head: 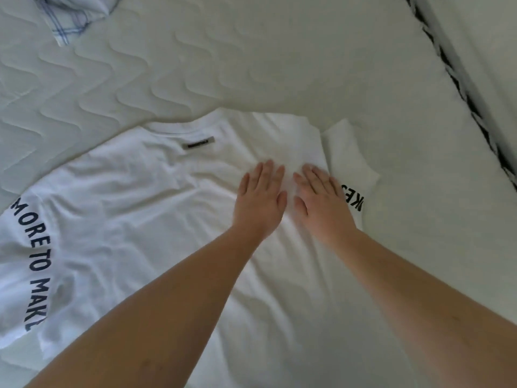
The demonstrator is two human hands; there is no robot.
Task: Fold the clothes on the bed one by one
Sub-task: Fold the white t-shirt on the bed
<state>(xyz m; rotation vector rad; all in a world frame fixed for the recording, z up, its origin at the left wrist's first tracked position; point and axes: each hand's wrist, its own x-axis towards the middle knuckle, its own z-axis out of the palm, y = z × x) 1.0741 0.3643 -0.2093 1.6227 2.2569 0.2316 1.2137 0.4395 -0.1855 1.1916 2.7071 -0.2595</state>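
Pressing flat | left hand point(258, 200) | right hand point(321, 203) | on white T-shirt point(145, 208)

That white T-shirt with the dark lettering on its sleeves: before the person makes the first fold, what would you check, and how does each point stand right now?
1. White cotton T-shirt with dark lettering spread flat on the quilted white mattress: ok, though creases remain across its left part.
2. Left hand and right hand both flat on the cloth, fingers straight: ok.
3. Right sleeve laid out straight: not ok, it lies doubled over at the shoulder.
4. Left sleeve reading MORE TO MAKE spread out: ok.
5. Bottom hem lined up: cannot tell, it is out of view.
6. Blue-checked white garment at the top left kept apart from the shirt: ok.
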